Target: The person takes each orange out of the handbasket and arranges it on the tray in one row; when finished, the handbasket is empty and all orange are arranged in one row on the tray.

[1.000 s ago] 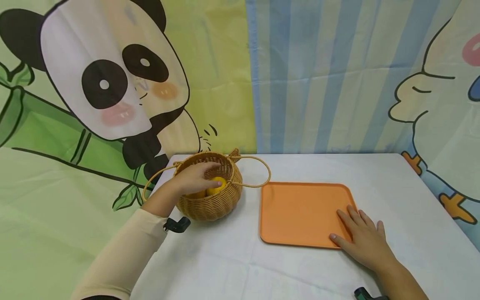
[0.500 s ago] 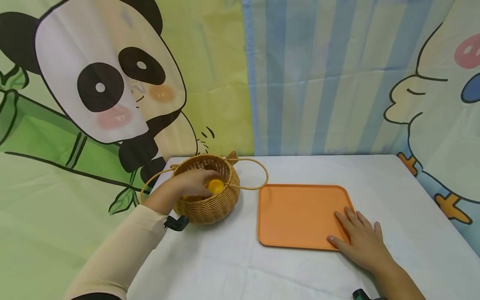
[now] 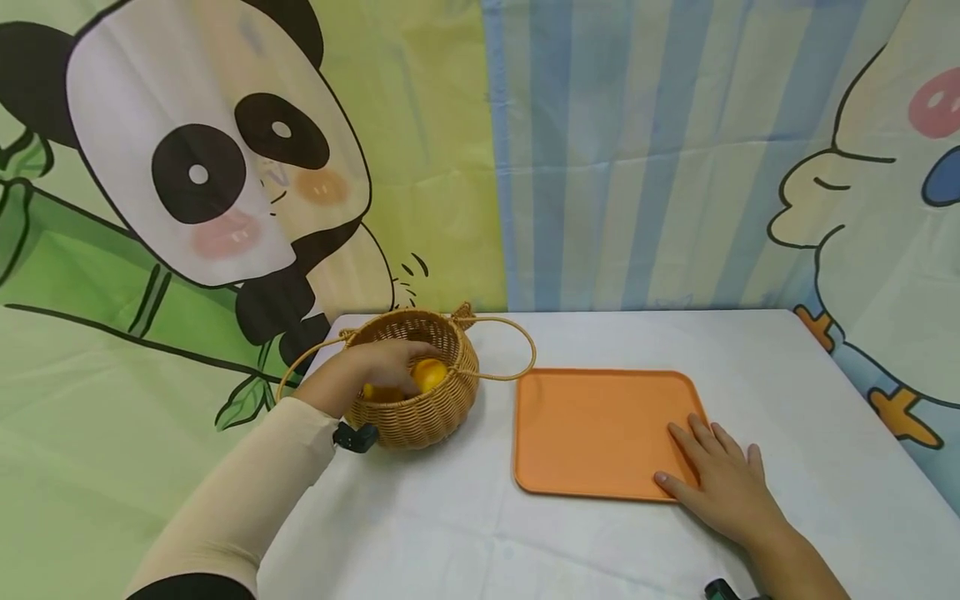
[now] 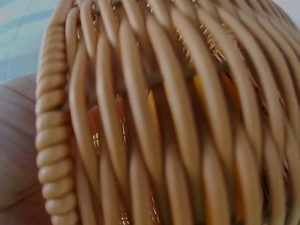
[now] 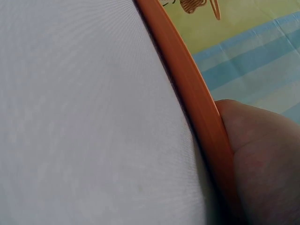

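My left hand (image 3: pixel 375 364) reaches down over the rim into a round wicker basket (image 3: pixel 427 423). Its thumb and index finger lie beside a smooth yellow round fruit (image 3: pixel 430 374); the fingertips are hidden, so a grip cannot be confirmed. Another yellow piece (image 3: pixel 383 393) shows under the palm. In the left wrist view the basket's weave (image 4: pixel 178 117) fills most of the frame, with yellow glimpsed through gaps. My right hand (image 3: pixel 723 492) rests with spread fingers on the right edge of an orange tray (image 3: pixel 600 433). Its rim (image 5: pixel 199 98) touches that hand in the right wrist view.
Two thin looped handles stick out from the basket, the right handle (image 3: pixel 534 350) reaching the tray's back left corner. A white cloth (image 3: pixel 450 533) covers the table. Behind it hangs a printed curtain (image 3: pixel 637 150) with a panda and stripes.
My left hand has lowered deeper into the basket, and the right-hand yellow fruit has shifted slightly. The whole view has drifted a little; my right hand stays on the tray.
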The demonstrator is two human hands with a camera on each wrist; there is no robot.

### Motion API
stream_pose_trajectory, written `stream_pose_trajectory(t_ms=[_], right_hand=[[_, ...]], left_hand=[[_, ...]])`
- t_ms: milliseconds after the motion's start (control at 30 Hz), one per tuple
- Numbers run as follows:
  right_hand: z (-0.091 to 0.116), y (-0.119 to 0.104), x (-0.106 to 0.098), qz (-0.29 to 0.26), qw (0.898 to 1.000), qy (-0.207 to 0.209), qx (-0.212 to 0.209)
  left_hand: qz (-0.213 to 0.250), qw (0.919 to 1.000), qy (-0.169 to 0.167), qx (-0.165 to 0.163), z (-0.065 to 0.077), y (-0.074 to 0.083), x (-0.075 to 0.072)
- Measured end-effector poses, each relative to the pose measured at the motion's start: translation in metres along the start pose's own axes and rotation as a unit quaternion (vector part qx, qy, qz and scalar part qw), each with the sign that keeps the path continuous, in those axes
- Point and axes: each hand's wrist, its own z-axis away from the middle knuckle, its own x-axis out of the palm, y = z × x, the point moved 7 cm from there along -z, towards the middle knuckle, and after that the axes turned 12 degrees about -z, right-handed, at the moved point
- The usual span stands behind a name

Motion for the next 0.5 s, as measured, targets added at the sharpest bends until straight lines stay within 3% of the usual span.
stream_pose_trajectory(t_ms=[500], right_hand=[[-0.001, 0.001, 0.000, 0.001, 1.000, 0.001, -0.001]], left_hand=[[0.008, 0.9987, -0.045, -0.023, -0.016, -0.002, 0.008]])
